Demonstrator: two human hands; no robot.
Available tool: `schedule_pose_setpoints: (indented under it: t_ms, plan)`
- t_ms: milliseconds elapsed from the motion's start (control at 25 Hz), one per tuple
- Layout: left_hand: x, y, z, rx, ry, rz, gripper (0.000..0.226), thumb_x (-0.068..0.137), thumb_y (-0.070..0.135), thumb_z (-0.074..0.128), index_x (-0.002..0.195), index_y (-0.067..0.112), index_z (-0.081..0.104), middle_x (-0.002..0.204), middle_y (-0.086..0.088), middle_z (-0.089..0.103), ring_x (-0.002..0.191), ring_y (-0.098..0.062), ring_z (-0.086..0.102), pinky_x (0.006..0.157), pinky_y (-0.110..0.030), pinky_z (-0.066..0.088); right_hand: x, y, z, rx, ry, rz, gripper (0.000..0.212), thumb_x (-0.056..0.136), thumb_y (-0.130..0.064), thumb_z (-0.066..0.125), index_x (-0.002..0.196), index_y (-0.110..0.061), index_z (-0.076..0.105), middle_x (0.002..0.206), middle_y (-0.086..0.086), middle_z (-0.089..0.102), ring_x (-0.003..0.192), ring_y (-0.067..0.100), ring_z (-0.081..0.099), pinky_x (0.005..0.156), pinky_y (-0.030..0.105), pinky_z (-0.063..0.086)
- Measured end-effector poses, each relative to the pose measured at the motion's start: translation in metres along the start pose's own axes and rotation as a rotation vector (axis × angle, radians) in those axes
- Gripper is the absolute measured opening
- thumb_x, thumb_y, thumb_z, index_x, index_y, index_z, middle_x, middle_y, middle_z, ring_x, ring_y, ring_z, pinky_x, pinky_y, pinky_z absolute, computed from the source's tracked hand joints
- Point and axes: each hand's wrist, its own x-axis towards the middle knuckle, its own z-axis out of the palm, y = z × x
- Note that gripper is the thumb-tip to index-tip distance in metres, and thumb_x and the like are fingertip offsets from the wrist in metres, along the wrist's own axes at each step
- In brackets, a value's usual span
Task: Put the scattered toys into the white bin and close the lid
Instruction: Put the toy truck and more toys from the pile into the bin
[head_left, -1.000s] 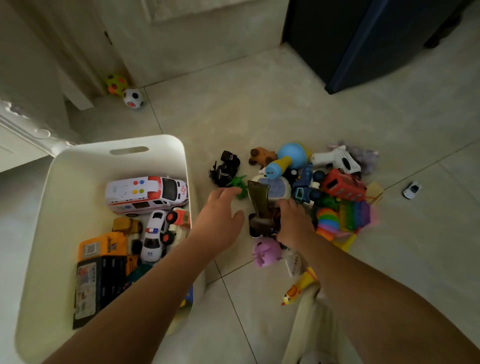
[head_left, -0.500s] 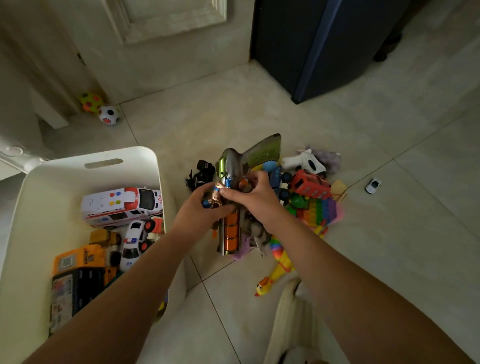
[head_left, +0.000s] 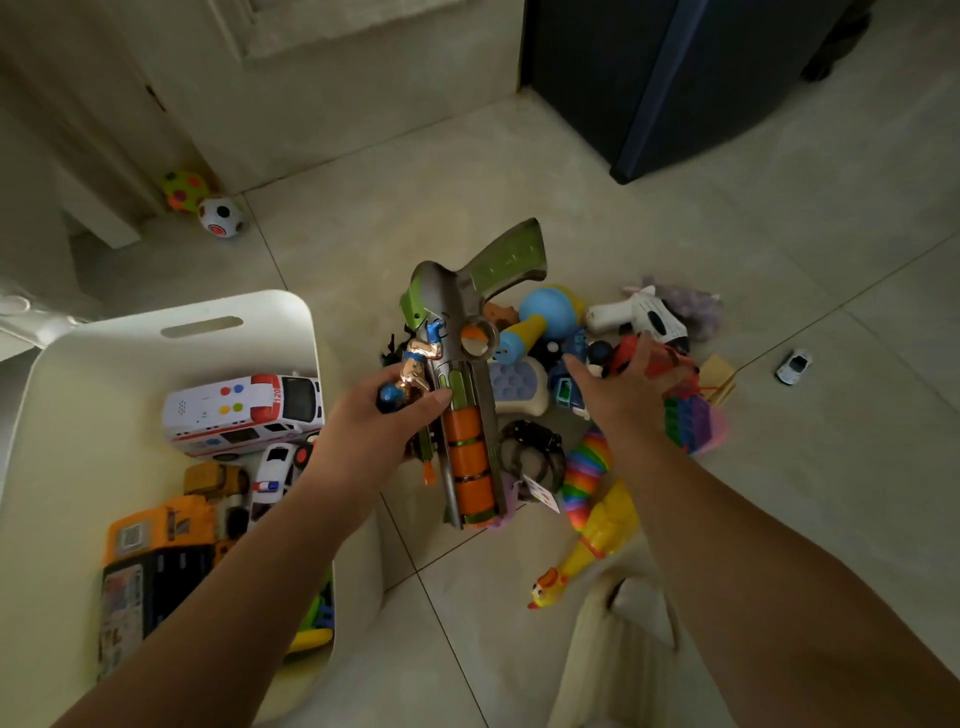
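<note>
Over the gap between bin and pile, the left hand (head_left: 387, 421) is clamped around the middle of a big toy blaster (head_left: 465, 395), and pinned under the same fingers is a little copper-and-blue figure (head_left: 413, 371). Two toys in one grip, and that looks like economy: one trip instead of two. The blaster hangs barrel-down, green stock up, gripped near its balance point so it should not swing. It sits just right of the white bin (head_left: 291, 306), close enough that a short sweep to the left ought to drop both in.

Across the pile, the right hand (head_left: 615, 384) is spread wide, fingers loose, palm down over the heap, holding nothing I can make out. It hovers above a red toy vehicle (head_left: 652, 358), probably lining up the next grab.

Further out, the heap is thick: a rainbow slinky (head_left: 584, 467), a yellow rubber chicken (head_left: 592, 545), a white toy gun (head_left: 644, 317), a blue-and-yellow rattle (head_left: 545, 317). A tiny white car (head_left: 793, 366) sits well apart on the tiles, and two balls (head_left: 221, 217) rest by the wall.

Inside the bin, an ambulance (head_left: 244, 415) and trucks already lie flat. No lid in sight; plenty left.
</note>
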Motion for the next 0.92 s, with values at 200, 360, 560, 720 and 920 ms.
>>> schedule_pose_setpoints:
  t_ms: [200,360,560,720,920]
  plan:
    - [-0.005,0.001,-0.002,0.010,-0.010,-0.022,0.013,0.087,0.024,0.064,0.089,0.036,0.058,0.093,-0.001,0.067,0.093,-0.020,0.066,0.085,-0.040,0.054,0.017,-0.010,0.009,0.016,-0.058,-0.022,0.121,0.057,-0.069,0.072,0.150,-0.036,0.002,0.160,0.013,-0.002,0.132,0.045,0.039,0.095,0.050,0.049]
    - [-0.005,-0.002,-0.003,-0.003,-0.012,-0.056,0.013,0.086,0.025,0.065,0.093,0.034,0.059,0.096,-0.002,0.068,0.093,-0.019,0.067,0.081,-0.037,0.056,0.023,-0.010,0.015,-0.128,-0.060,0.008,0.125,0.046,-0.065,0.069,0.148,-0.027,0.007,0.159,0.018,0.016,0.124,0.043,0.048,0.086,0.042,0.051]
    - [-0.006,-0.006,-0.008,0.001,-0.001,-0.061,0.016,0.084,0.027,0.066,0.094,0.036,0.057,0.100,-0.001,0.067,0.094,-0.017,0.066,0.081,-0.037,0.056,0.025,-0.006,0.008,-0.229,-0.049,-0.104,0.087,0.073,-0.037,0.075,0.143,-0.020,0.025,0.138,0.018,0.049,0.114,0.039,0.056,0.076,0.036,0.046]
    - [-0.009,-0.005,-0.006,-0.004,0.011,-0.049,0.013,0.085,0.028,0.066,0.093,0.035,0.058,0.097,0.001,0.067,0.090,-0.013,0.066,0.072,-0.030,0.054,0.008,-0.001,0.007,-0.091,0.013,-0.175,0.066,0.073,-0.028,0.073,0.130,-0.019,0.041,0.126,0.015,0.055,0.105,0.038,0.058,0.079,0.038,0.051]
    - [-0.015,-0.001,-0.004,-0.019,0.013,-0.039,0.033,0.083,0.031,0.069,0.114,0.028,0.058,0.102,0.000,0.068,0.095,-0.016,0.067,0.078,-0.035,0.056,-0.025,-0.001,0.003,-0.009,0.022,-0.202,0.066,0.070,-0.023,0.077,0.125,-0.022,0.042,0.146,0.019,0.014,0.100,0.040,0.055,0.081,0.041,0.055]
